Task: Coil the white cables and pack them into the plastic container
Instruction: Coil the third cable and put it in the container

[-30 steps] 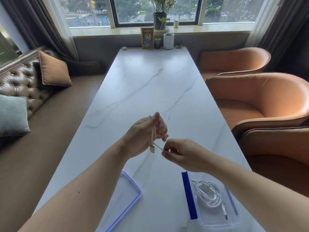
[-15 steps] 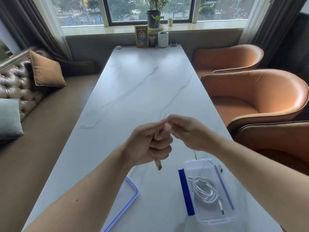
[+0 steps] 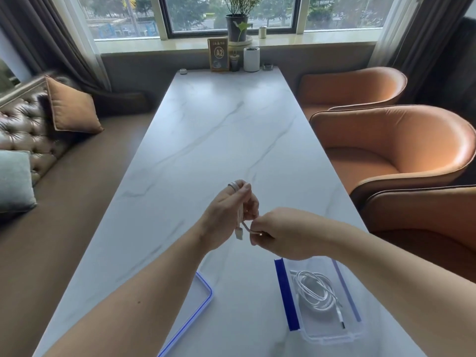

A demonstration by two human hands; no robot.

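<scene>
My left hand (image 3: 226, 215) grips a small bundle of white cable (image 3: 240, 216) above the marble table (image 3: 211, 140); loops stick out over its fingers and a plug hangs below. My right hand (image 3: 280, 233) pinches the free end of that cable just right of the plug. A clear plastic container (image 3: 358, 333) with blue clips sits at the near right, under my right forearm. One coiled white cable (image 3: 315, 292) lies inside it.
The container's lid (image 3: 199, 295), clear with a blue rim, lies at the near left under my left forearm. Orange armchairs (image 3: 401, 153) line the table's right side and a brown sofa (image 3: 28, 130) the left. A sign, pots and a white cup (image 3: 251, 59) stand at the far end.
My right hand has dropped from the top of the bundle to below my left hand, drawing the cable end down. More loops show above my left fingers.
</scene>
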